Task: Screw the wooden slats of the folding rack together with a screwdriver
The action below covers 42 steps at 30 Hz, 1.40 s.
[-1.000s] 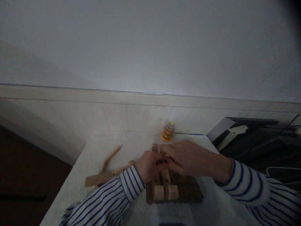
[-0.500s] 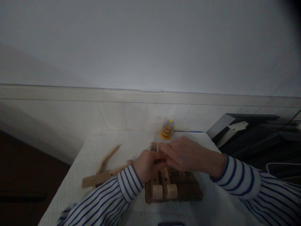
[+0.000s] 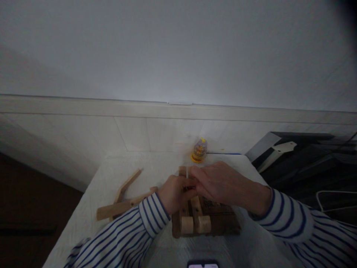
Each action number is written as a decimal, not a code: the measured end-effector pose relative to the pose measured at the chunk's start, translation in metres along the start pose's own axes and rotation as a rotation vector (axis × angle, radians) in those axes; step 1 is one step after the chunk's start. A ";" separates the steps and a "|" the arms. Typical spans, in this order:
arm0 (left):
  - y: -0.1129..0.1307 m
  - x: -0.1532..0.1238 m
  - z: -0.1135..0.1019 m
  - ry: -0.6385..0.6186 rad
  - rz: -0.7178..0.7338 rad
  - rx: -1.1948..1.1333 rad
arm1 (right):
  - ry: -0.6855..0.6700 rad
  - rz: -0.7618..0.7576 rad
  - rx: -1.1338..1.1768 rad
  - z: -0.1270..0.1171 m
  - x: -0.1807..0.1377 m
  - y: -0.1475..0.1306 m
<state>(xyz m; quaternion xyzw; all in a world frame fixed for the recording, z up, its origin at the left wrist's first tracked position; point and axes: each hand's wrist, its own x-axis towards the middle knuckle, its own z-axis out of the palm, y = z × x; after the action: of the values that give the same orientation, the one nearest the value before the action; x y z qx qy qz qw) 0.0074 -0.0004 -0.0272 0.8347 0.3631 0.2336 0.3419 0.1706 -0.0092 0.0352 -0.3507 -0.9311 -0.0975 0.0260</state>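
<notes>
My left hand (image 3: 176, 193) and my right hand (image 3: 216, 184) meet over two parallel light wooden pieces. The fingers of both are pinched together, and what lies between them is hidden. The wooden pieces (image 3: 196, 209) end in thick blocks (image 3: 204, 224) toward me. Beneath them is a dark brown board (image 3: 223, 223) with black printing, partly covered by my right hand. Left of my left hand lie more jointed wooden strips (image 3: 115, 211), one slanting up and away.
A small clear container with a yellow base (image 3: 199, 150) stands at the back of the white table (image 3: 156, 245). A phone edge (image 3: 203, 265) shows at the bottom. Dark flat panels and a white bracket (image 3: 286, 147) are at the right, beyond the table. A white wall rises behind.
The view has tipped slightly, so the table sits a little higher and more of the phone shows. My right hand has turned slightly, its wrist lower; both hands stay together over the wooden pieces.
</notes>
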 end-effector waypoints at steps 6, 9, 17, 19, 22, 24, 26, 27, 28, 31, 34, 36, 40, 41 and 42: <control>-0.002 -0.001 0.001 0.010 0.017 -0.020 | -0.023 0.046 -0.010 -0.002 0.000 -0.003; -0.001 -0.001 0.001 0.007 0.012 -0.027 | -0.025 0.052 -0.018 -0.005 0.000 -0.005; 0.002 -0.001 -0.002 0.005 -0.002 -0.009 | -0.049 0.079 -0.021 -0.009 0.003 -0.008; 0.001 -0.001 -0.001 0.000 -0.005 -0.009 | -0.054 0.081 -0.015 -0.009 0.003 -0.008; 0.001 -0.001 -0.001 -0.017 -0.028 -0.004 | -0.059 0.094 -0.006 -0.009 0.003 -0.008; 0.001 -0.001 -0.001 -0.018 -0.049 -0.006 | -0.061 0.107 -0.007 -0.009 0.003 -0.007; 0.002 -0.001 -0.001 -0.011 -0.055 -0.011 | -0.061 0.105 -0.001 -0.009 0.003 -0.006; 0.002 -0.001 -0.001 -0.006 -0.053 -0.015 | -0.061 0.100 0.005 -0.010 0.003 -0.006; 0.002 -0.001 -0.001 -0.002 -0.048 -0.019 | -0.060 0.095 0.013 -0.010 0.002 -0.006; 0.003 -0.002 -0.003 0.005 -0.032 -0.037 | -0.053 0.092 0.035 -0.012 0.001 -0.005; 0.007 -0.002 -0.008 -0.005 -0.019 -0.048 | -0.037 0.111 0.044 -0.015 -0.001 -0.004; 0.012 -0.003 -0.013 -0.012 -0.010 -0.040 | -0.017 0.129 0.051 -0.021 -0.004 -0.002; 0.021 -0.005 -0.026 0.079 -0.029 -0.028 | 0.047 0.238 0.110 -0.038 -0.026 0.001; 0.023 -0.006 -0.030 0.115 -0.036 -0.030 | 0.074 0.275 0.153 -0.040 -0.035 0.002; 0.026 -0.008 -0.033 0.147 -0.043 -0.026 | 0.113 0.311 0.203 -0.040 -0.047 0.003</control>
<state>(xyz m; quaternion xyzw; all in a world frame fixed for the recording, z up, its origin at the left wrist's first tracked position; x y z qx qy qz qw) -0.0071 -0.0062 0.0129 0.8029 0.4017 0.2915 0.3301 0.2070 -0.0453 0.0695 -0.4797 -0.8678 -0.0176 0.1283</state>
